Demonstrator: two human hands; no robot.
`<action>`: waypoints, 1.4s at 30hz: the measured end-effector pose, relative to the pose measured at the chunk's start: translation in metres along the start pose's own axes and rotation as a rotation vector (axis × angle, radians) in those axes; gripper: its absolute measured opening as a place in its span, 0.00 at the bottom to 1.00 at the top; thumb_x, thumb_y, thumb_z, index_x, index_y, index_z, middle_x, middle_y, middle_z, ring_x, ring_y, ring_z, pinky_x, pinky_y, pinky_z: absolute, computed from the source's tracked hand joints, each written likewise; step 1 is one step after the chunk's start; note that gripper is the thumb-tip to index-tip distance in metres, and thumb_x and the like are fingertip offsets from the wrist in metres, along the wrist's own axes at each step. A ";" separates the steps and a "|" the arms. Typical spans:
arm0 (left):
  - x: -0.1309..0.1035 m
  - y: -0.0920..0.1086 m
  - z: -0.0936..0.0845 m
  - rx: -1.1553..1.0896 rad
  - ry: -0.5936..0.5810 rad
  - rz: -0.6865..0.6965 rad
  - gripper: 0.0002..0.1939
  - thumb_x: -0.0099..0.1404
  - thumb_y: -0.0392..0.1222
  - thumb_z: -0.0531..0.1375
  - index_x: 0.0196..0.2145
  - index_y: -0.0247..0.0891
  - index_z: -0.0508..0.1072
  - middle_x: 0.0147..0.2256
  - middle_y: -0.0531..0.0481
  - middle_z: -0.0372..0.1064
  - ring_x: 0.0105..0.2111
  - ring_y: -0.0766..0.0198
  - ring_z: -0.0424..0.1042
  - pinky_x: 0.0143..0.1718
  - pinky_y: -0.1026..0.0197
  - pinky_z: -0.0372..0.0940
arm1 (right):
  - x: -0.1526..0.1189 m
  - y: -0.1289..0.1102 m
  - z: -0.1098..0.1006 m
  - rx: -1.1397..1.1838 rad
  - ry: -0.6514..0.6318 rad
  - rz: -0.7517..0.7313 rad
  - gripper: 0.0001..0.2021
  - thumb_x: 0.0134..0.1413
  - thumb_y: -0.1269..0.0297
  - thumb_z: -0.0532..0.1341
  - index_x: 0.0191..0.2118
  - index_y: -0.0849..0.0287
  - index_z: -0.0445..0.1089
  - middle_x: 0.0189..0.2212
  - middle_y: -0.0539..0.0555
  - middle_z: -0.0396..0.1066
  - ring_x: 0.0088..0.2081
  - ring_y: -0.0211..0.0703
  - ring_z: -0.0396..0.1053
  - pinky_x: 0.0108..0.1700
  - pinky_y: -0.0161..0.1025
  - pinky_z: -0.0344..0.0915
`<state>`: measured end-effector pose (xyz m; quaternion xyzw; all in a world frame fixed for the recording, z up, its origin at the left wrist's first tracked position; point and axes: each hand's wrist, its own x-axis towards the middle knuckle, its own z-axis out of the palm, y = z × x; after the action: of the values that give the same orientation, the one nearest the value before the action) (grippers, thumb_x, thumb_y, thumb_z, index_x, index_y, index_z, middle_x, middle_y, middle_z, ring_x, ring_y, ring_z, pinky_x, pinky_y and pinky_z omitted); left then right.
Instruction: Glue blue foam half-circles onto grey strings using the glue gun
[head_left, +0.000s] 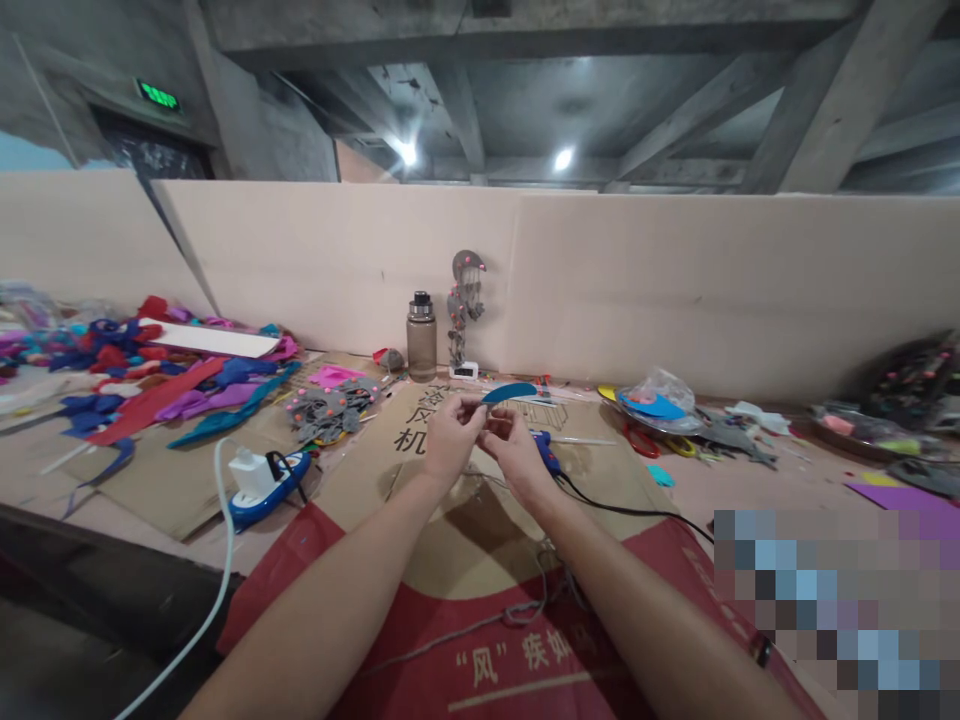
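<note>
My left hand (454,437) and my right hand (516,446) meet above a brown and red cardboard sheet (457,545). Pinched in the fingers of my left hand is a curved blue piece (510,393), which points up and to the right. The fingertips of my right hand are pressed together right beside its lower end; what they hold is too small to make out. Grey yarn (525,610) trails over the cardboard below my hands. Just behind my right hand lies a blue tool (546,452) with a black cord.
A bottle (421,340) and a grey hanging ornament (469,265) stand by the partition. Left are grey felt pieces (330,408), a blue power strip (270,492) with a white cable and colourful fabric strips (165,395). A plate (656,408) and red scissors (640,438) lie right.
</note>
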<state>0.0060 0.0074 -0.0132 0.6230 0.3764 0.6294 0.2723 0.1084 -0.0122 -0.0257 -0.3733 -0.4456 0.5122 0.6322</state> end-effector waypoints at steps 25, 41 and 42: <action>-0.004 0.005 0.013 -0.703 -0.034 -0.513 0.09 0.51 0.35 0.65 0.29 0.33 0.68 0.30 0.51 0.71 0.29 0.69 0.72 0.40 0.57 0.72 | 0.005 0.000 -0.024 -0.368 0.159 -0.241 0.09 0.46 0.56 0.62 0.29 0.57 0.69 0.27 0.50 0.70 0.32 0.42 0.65 0.39 0.41 0.61; -0.004 0.005 0.014 -0.649 -0.016 -0.505 0.11 0.52 0.39 0.66 0.30 0.34 0.68 0.29 0.51 0.72 0.29 0.66 0.74 0.40 0.53 0.73 | 0.000 -0.012 -0.023 -0.369 0.245 -0.239 0.10 0.48 0.56 0.60 0.30 0.58 0.67 0.25 0.50 0.67 0.28 0.38 0.61 0.32 0.37 0.58; -0.005 0.005 0.014 -0.647 -0.022 -0.511 0.10 0.53 0.39 0.65 0.30 0.34 0.68 0.30 0.51 0.72 0.29 0.66 0.74 0.40 0.53 0.73 | 0.000 -0.012 -0.023 -0.375 0.253 -0.239 0.10 0.48 0.56 0.59 0.30 0.58 0.67 0.25 0.49 0.67 0.28 0.39 0.62 0.32 0.37 0.58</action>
<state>0.0206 0.0025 -0.0122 0.3981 0.2987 0.6208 0.6057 0.1342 -0.0150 -0.0220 -0.4900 -0.4912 0.2915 0.6585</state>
